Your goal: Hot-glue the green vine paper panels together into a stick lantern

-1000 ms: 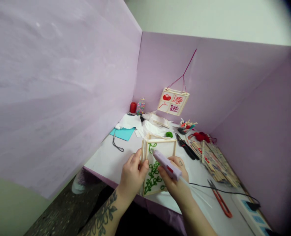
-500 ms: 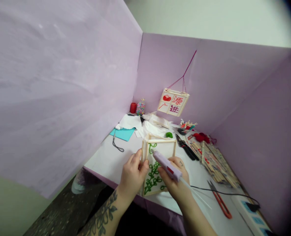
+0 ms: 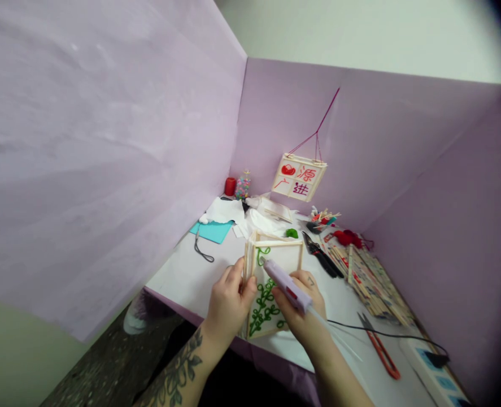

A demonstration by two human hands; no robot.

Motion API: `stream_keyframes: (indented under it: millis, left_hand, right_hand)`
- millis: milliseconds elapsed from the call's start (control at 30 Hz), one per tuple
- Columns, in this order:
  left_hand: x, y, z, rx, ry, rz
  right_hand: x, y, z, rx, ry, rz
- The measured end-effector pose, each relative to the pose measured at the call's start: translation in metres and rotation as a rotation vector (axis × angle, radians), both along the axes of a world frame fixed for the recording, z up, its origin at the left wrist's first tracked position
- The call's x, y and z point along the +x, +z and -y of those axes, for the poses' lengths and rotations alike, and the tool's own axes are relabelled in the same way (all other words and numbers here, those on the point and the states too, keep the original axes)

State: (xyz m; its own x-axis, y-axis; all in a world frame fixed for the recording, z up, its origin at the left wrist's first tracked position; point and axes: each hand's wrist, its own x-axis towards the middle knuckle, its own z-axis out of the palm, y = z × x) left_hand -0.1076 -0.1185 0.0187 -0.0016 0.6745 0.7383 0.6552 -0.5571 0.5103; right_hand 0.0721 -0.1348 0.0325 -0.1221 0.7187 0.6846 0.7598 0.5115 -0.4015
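Head view, stick-framed box (image 3: 275, 265), green vine panel

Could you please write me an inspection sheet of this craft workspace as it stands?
Surface: white table, crowded along the back and right.
Job's things: stick-framed box with green vine panel, upright at the near edge; lilac glue gun, nozzle at the panel.
Clutter: teal sheet, white paper, red cup, bead jar, black pliers, stick bundle, red snips.
Hands: left hand grips the box's left edge; right hand holds the gun.
Cables: black cord runs to the power strip.
Surroundings: lilac partitions; hanging sign.
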Motion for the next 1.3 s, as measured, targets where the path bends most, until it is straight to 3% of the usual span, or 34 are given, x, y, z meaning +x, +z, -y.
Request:
stream_keyframes:
  millis: [800,1133,1300]
  left_hand:
    - [0.0,0.0,-0.002,-0.004,-0.005,0.001]
    - [-0.001,0.0,-0.001,-0.012,0.009,-0.007]
    - [-0.002,0.002,0.0,-0.004,0.02,-0.008]
  right_hand:
    - [0.0,0.003,-0.003,-0.012,0.002,0.022]
    - [-0.001,0.011,0.004,-0.076,-0.03,-0.151]
    - [0.0,0.011,0.004,-0.063,-0.017,-0.133]
